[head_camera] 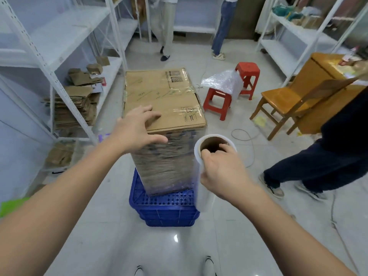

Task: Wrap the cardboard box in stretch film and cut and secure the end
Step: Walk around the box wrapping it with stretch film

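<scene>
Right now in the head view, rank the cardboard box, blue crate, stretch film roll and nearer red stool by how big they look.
1. cardboard box, clearly largest
2. blue crate, though the box hides part of it
3 and 4. stretch film roll and nearer red stool: unsure, since the roll is closer to the camera and partly hidden by the right hand.

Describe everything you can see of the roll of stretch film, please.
The roll of stretch film is a clear, whitish cylinder wound on a brown cardboard core, open at the top. It stands upright beside the near right corner of the cardboard box, above the blue crate. The right hand grips its upper end, with a finger inside the core.
</scene>
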A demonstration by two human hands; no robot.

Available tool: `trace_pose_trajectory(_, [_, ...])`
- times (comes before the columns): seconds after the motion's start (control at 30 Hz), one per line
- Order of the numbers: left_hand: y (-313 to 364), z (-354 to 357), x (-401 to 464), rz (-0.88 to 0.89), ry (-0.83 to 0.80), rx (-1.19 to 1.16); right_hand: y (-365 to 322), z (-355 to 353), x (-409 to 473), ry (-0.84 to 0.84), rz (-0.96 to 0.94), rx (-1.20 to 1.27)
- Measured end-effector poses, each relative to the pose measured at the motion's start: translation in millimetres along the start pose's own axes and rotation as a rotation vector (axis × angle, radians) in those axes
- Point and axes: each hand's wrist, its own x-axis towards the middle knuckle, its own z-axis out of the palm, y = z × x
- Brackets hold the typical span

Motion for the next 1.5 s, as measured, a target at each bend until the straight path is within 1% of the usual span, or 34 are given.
trace_pose_trajectory(0.03, [-12.5,-2.9,-2.4,0.074,-0.021,-0.063,-6.2,1.3,0.4,0.027,0.037,-0.004])
trace_pose_trajectory(0.07, [-25.2,-4.4,-5.3,0.158,-0.051,-0.075,-10.4,3.3,1.7,0.053,0.073,-0.019])
trace_pose_trajectory(0.13, [-53.5,-5.0,-9.7,0.336,-0.078,0.001,-22.6,8.4,7.9,0.088,0.154,-0.07])
trace_pose_trajectory(0.17, [-64.1,0.0,-10.4,0.385,-0.052,0.025,-25.7,10.1,10.5,0.121,0.168,-0.09])
trace_pose_trajectory(0.23, [-77.6,7.9,-8.6,0.432,0.033,-0.008,-36.0,10.3,15.4,0.185,0.168,-0.084])
trace_pose_trajectory(0.27, [-78.3,11.9,-7.4,0.438,0.077,-0.022,-39.0,9.6,16.2,0.187,0.152,-0.071])
trace_pose_trajectory(0.33, [-69.3,16.2,-4.9,0.426,0.12,-0.003,-40.9,6.7,14.1,0.14,0.095,-0.055])
trace_pose_trajectory(0.43, [-55.6,17.5,-2.8,0.379,0.103,0.01,-42.7,-4.9,10.0,0.052,0.012,-0.029])
trace_pose_trajectory(0.63, [-19.7,26.1,-5.2,0.312,0.104,0.026,-63.8,-23.1,2.3,-0.087,-0.038,0.073])
trace_pose_trajectory(0.77, [-9.4,31.5,-7.8,0.291,0.128,0.039,-75.5,-22.1,-4.4,-0.094,-0.109,0.107])
trace_pose_trajectory(0.87, [-14.0,34.1,-10.8,0.283,0.147,0.031,-84.5,-19.0,-6.3,-0.056,-0.193,0.096])
trace_pose_trajectory(0.97, [-18.5,34.1,-14.5,0.291,0.169,0.042,-89.6,-20.3,-6.1,-0.004,-0.207,0.118])
trace_pose_trajectory(1.13, [-14.6,31.6,-15.7,0.297,0.178,0.045,-100.2,-11.4,-7.3,-0.002,-0.284,0.098])
trace_pose_trajectory(1.23, [-17.7,30.0,-17.8,0.301,0.15,0.058,-100.3,-5.1,-10.4,-0.003,-0.294,0.1])
trace_pose_trajectory(1.37, [-17.0,23.9,-17.5,0.307,0.073,0.053,-97.3,-6.0,-12.1,-0.018,-0.286,0.102])
trace_pose_trajectory(1.5, [-27.5,8.6,-15.2,0.371,-0.072,0.12,-100.2,-5.5,-15.9,-0.031,-0.259,0.075])
